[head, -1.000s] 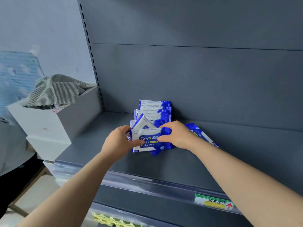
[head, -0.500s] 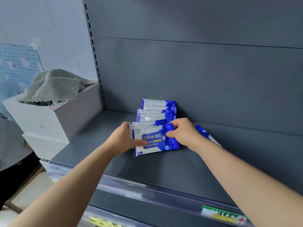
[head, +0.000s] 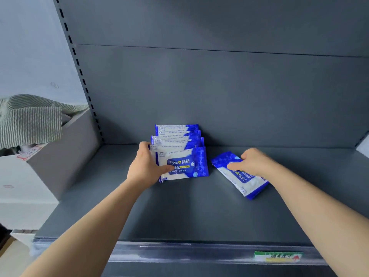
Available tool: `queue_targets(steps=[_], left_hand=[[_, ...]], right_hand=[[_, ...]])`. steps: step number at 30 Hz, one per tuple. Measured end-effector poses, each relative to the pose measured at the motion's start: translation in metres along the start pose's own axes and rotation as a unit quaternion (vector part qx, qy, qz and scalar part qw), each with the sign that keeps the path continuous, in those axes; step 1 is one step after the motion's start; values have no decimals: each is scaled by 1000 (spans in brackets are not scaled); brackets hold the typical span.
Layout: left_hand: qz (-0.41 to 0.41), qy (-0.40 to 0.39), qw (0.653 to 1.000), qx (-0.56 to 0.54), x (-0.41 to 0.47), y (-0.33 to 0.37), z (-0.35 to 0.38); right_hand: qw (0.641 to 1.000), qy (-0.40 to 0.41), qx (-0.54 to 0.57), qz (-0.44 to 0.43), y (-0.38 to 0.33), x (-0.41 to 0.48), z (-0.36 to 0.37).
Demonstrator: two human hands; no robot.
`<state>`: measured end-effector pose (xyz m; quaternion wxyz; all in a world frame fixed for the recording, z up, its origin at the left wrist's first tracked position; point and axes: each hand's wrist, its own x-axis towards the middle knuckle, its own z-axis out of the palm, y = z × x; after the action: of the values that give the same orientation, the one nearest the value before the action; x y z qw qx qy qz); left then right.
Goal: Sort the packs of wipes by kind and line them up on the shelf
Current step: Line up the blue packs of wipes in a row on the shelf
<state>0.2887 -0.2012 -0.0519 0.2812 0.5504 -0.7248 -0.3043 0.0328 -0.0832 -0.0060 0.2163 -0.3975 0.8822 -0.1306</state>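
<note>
L hand [head: 145, 168] fingers [head: 169, 168] clamp row of packs [head: 179, 154] on shelf [head: 199, 212]; R hand [head: 254, 162] grasps loose pack [head: 246, 181].

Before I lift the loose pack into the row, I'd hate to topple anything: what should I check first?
1. Row of packs upright against the back panel: ok.
2. Left hand steadies the front pack, thumb on its face: ok.
3. Right hand has a firm grip on the loose pack: cannot tell, it only shows as touching.
4. Loose pack matches the row's kind: ok, same blue 75% print.
5. Only one pack lies there: cannot tell.
6. Bare shelf in front of the row: ok.
</note>
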Motion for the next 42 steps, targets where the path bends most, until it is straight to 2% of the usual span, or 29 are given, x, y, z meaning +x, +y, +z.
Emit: queue_targets(steps=[4, 7, 9, 13, 15, 18, 21, 27, 31, 33, 37, 42], left_hand=[[20, 8, 1000, 2, -2, -3, 2], [93, 92, 989, 62, -8, -2, 1], [118, 118, 982, 84, -12, 1, -1], [75, 38, 994, 63, -14, 12, -1], [68, -3, 998, 9, -15, 12, -1], [45, -76, 987, -132, -21, 12, -5], [31, -132, 974, -181, -27, 12, -8], [53, -67, 990, -110, -17, 2, -5], [56, -121, 985, -108, -18, 4, -7], [62, -156, 983, -69, -21, 6, -5], [74, -170, 982, -28, -20, 6, -3], [104, -130, 986, -23, -16, 7, -5]], right_hand=[[987, -1, 163, -11, 8, -2, 3], [965, 16, 261, -33, 9, -13, -2], [938, 25, 342, -57, 9, -19, -10], [879, -3, 470, -80, -4, -29, -9], [857, -26, 511, -66, -14, -29, 0], [833, -39, 550, -46, -30, -29, 18], [810, -40, 583, -40, -45, -30, 38], [804, -93, 584, -58, -51, -30, 42], [839, -63, 536, -67, -45, -28, 40], [845, -41, 529, -63, -45, -29, 45], [831, -25, 552, -58, -46, -30, 50], [780, -82, 616, -75, -42, -33, 37]])
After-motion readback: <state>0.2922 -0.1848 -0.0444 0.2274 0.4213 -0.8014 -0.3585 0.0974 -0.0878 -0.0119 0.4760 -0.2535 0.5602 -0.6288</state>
